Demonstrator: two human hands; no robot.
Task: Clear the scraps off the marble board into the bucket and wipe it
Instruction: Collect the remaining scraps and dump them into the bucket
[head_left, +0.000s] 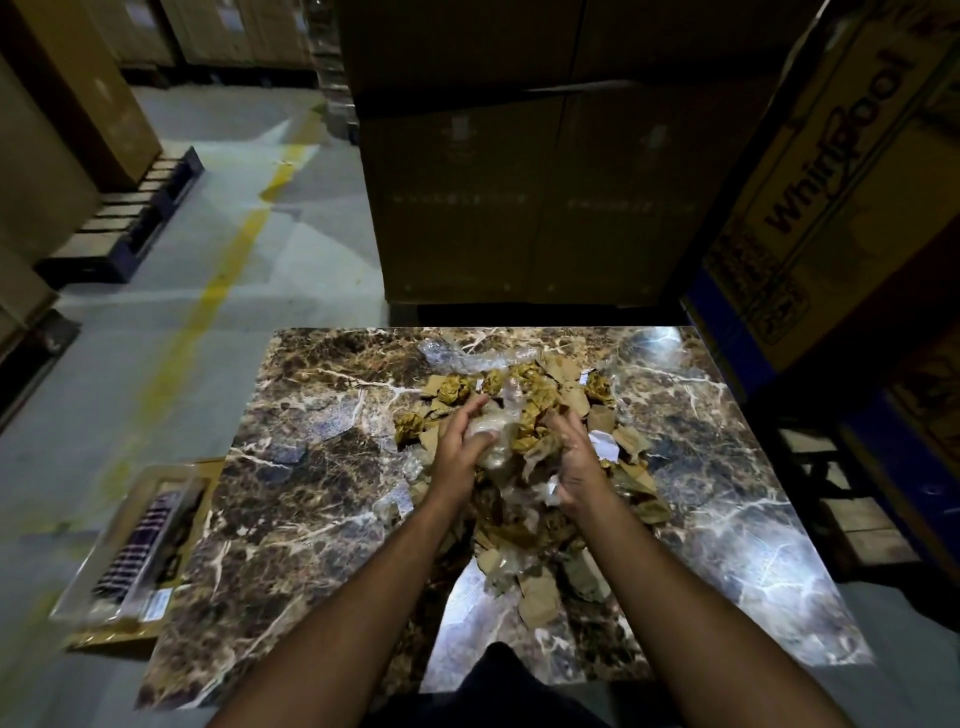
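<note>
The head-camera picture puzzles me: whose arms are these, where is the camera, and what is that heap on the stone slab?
No machine here: a person wears a wide-angle camera on the head, looking forward and down, so the two bare arms reaching in from the bottom are the wearer's own. The left hand and the right hand are gathering a heap of scraps: torn brown paper, crumpled yellowish wads, clear plastic wrap. The left hand grips a wad of clear plastic; the right hand curls round paper scraps. It all lies on a brown marble board with white veins. Big cardboard boxes stand behind it, and a flat carton lies on the floor to the left. No bucket is in sight.
</note>
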